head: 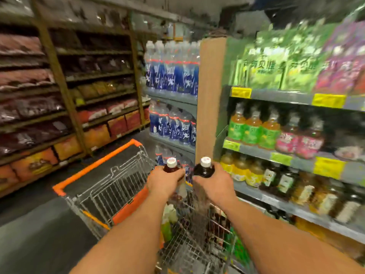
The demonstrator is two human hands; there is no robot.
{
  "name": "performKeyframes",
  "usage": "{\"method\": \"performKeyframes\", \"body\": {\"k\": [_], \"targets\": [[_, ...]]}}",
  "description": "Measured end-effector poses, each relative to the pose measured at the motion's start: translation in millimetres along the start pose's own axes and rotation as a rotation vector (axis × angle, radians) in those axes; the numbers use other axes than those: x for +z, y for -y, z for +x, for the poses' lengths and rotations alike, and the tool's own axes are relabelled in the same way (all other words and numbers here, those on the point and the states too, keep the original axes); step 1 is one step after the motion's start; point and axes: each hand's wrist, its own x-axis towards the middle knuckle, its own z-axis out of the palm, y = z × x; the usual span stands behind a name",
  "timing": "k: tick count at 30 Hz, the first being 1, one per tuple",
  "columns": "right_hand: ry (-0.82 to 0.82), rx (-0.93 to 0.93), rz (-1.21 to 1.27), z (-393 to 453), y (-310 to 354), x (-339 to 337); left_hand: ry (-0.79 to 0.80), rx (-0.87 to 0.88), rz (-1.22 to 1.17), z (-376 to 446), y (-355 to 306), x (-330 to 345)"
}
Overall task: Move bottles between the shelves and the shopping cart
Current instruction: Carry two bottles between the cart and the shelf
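Observation:
My left hand [165, 181] grips a dark bottle with a white cap [171, 165] by its shoulder. My right hand [214, 184] grips a second dark bottle with a white cap [204, 168] the same way. Both bottles stand upright, held side by side above the wire shopping cart [110, 186] with its orange rim. More bottles [168, 220] lie inside the cart below my forearms. The drinks shelves [292, 157] on the right carry rows of green, pink, yellow and dark bottles.
Blue-labelled water bottles [171, 76] fill the shelves straight ahead beside a brown end panel [209, 99]. Shelves of bagged and boxed goods [59, 99] line the left side. Dark floor [39, 234] lies left of the cart. The view is motion-blurred.

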Motion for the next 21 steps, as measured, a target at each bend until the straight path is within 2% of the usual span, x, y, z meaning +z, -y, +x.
{"method": "performKeyframes", "body": {"k": [3,8,16,21], "targets": [[-0.112,0.015,-0.008,-12,9,-68,0.122,0.146,0.092,-28,-57,6],[-0.271,0.073,-0.075,-39,-5,-180,0.219,0.349,0.107,-85,-132,47],[-0.454,0.111,-0.151,-102,-48,-317,0.387,0.507,0.05,-202,-208,118],[-0.477,0.152,-0.157,-131,-76,-370,0.511,0.533,-0.047,-259,-229,147]]}}
